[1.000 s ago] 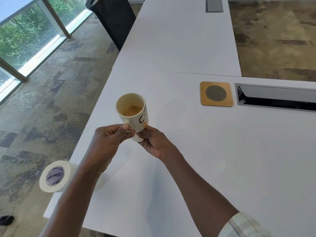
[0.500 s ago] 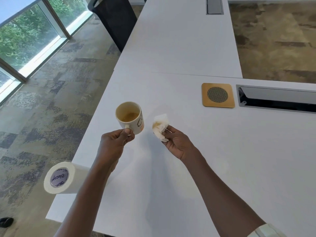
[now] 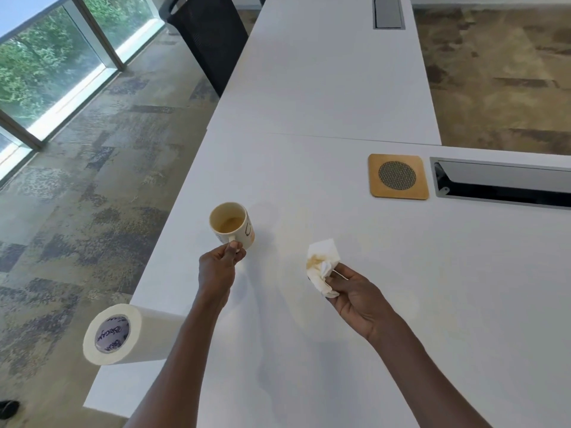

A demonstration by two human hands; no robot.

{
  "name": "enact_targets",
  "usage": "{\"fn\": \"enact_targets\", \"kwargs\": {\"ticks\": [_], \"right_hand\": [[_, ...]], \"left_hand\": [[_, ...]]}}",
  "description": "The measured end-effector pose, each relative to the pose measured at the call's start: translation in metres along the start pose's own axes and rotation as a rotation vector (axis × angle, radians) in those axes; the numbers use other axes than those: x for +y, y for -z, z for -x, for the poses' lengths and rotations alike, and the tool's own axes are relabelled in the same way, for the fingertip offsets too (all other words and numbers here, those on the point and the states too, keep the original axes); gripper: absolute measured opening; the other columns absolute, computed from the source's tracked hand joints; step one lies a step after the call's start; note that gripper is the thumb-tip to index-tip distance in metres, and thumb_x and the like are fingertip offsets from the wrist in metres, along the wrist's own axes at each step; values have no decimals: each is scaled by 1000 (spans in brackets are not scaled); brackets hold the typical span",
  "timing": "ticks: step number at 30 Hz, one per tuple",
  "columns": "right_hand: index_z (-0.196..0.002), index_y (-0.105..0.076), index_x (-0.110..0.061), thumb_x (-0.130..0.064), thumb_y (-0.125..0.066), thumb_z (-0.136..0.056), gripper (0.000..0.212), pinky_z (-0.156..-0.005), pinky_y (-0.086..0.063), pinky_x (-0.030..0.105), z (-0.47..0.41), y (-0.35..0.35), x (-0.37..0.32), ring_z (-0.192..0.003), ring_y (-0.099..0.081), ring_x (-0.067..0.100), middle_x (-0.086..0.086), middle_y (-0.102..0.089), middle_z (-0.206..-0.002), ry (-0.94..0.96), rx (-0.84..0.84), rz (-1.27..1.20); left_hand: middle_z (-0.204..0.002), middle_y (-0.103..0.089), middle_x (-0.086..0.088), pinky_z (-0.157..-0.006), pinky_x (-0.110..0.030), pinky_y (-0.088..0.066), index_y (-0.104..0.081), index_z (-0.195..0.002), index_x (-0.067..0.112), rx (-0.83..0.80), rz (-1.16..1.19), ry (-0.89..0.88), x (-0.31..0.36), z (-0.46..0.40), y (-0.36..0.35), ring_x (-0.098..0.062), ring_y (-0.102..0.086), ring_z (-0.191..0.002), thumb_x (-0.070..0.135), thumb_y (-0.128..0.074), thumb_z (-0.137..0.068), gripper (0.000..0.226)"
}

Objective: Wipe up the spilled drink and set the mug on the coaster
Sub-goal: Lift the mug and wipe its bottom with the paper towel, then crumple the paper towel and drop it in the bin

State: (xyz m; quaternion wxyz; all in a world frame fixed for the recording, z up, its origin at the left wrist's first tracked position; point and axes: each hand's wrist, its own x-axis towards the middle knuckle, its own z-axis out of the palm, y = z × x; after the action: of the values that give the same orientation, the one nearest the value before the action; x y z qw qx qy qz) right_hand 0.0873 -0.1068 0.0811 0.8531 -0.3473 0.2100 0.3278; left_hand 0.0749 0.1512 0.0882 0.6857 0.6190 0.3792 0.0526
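My left hand (image 3: 220, 264) pinches the handle of a cream mug (image 3: 231, 224) and holds it upright above the white table (image 3: 401, 288), near the table's left side. Some brown drink lies in the mug's bottom. My right hand (image 3: 355, 296) grips a crumpled white paper towel (image 3: 322, 262) with a brown stain, just above the table and right of the mug. A faint yellowish smear (image 3: 293, 223) shows on the tabletop between mug and towel. The square wooden coaster (image 3: 398, 176) with a round mesh centre lies farther back to the right, with nothing on it.
A roll of paper towel (image 3: 123, 333) lies on its side at the table's left edge, overhanging it. A cable slot (image 3: 500, 183) with a metal frame sits right of the coaster. A black chair (image 3: 210, 35) stands beyond the table's left edge.
My hands have come apart: a second ago the right hand was at the mug's base, now it holds the stained towel well to the right. The mug has sunk a little.
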Motion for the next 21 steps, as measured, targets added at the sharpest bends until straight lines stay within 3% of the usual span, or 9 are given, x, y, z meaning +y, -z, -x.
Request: {"fn": "enact_targets", "kwargs": {"ticks": [6, 11, 15, 21], "right_hand": [[-117, -62, 7, 18, -49, -88, 35, -56, -52, 22, 12, 0, -8, -79, -69, 17, 18, -66, -108, 14, 22, -12], [-110, -70, 3, 12, -61, -75, 38, -65, -56, 25, 16, 5, -12, -108, -62, 31, 21, -67, -118, 13, 18, 4], [-106, -73, -1, 9, -64, -72, 37, -76, -58, 26, 17, 10, -15, -114, -59, 31, 19, -68, -117, 18, 5, 16], [-108, -72, -1, 9, -63, -75, 36, -80, -56, 28, 19, 15, -16, -111, -61, 30, 19, -66, -121, 20, 7, 27]], "left_hand": [[-87, -75, -3, -112, -47, -45, -71, -84, 18, -9, -21, 2, -1, -6, -8, -27, -72, -99, 13, -58, -101, 22], [-85, -74, -4, -112, -46, -45, -71, -79, 19, -22, -45, -9, -7, -9, -11, -24, -72, -96, 13, -57, -102, 27], [-85, -74, -3, -112, -46, -45, -72, -78, 19, -30, -51, -19, -10, -13, -10, -23, -73, -96, 13, -57, -102, 29], [-88, -75, -4, -110, -44, -47, -73, -80, 20, -49, -70, -24, -16, -14, -8, -16, -74, -94, 13, -57, -102, 28]]}}
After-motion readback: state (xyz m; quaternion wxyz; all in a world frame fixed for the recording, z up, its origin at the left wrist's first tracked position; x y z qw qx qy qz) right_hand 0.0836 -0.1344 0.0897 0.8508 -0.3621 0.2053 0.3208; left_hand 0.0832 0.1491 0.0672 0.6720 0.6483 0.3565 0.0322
